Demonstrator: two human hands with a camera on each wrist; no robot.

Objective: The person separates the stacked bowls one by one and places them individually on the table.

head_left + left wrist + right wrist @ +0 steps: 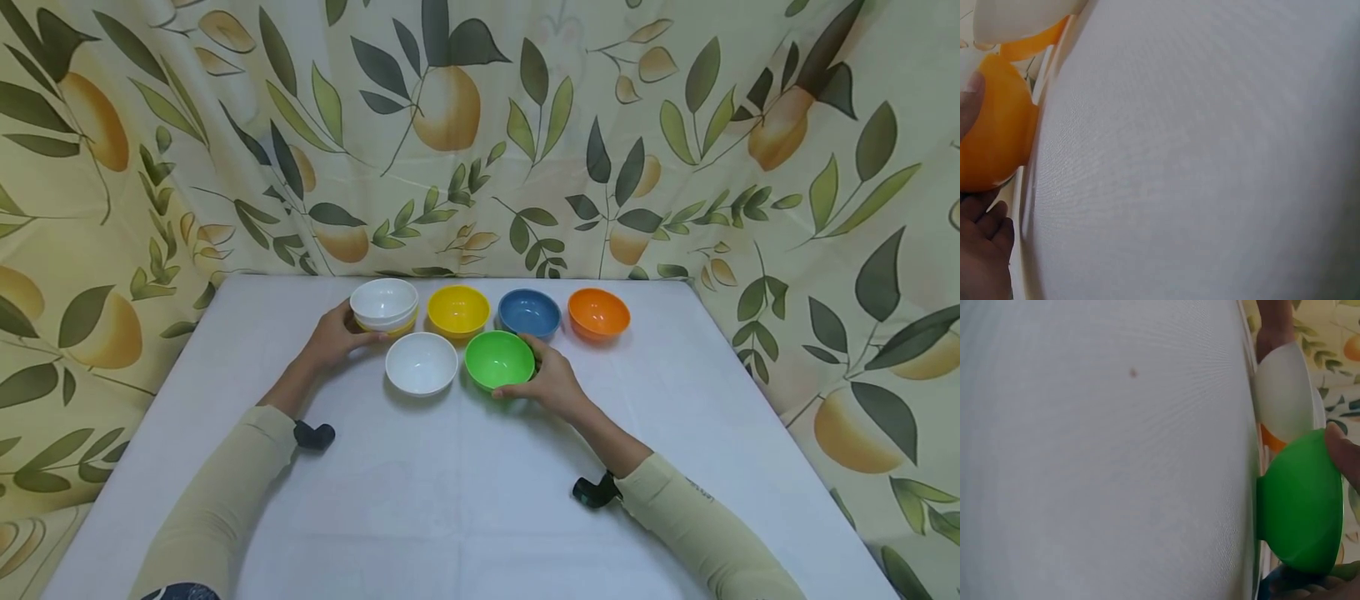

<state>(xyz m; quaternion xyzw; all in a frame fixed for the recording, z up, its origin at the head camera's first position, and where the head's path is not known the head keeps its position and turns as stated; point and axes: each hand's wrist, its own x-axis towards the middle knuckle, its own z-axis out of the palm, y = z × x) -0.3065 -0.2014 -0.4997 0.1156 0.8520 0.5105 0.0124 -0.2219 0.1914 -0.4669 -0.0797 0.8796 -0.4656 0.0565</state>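
At the back left of the table, my left hand [336, 337] grips a small stack of bowls. White bowls [384, 302] sit on top, and a yellow bowl [1000, 125] forms the bottom, with the thumb against its side in the left wrist view. My right hand [551, 379] holds a green bowl [498, 361] by its right side, thumb at the near side and fingers at the far side. Just left of the green bowl stands a single white bowl [422, 364], between the two hands.
Behind the green bowl, a yellow bowl [458, 310], a blue bowl [529, 312] and an orange bowl [598, 312] stand in a row. A white cloth [450, 500] covers the table. A fruit-patterned curtain [465, 192] hangs beyond its back edge.
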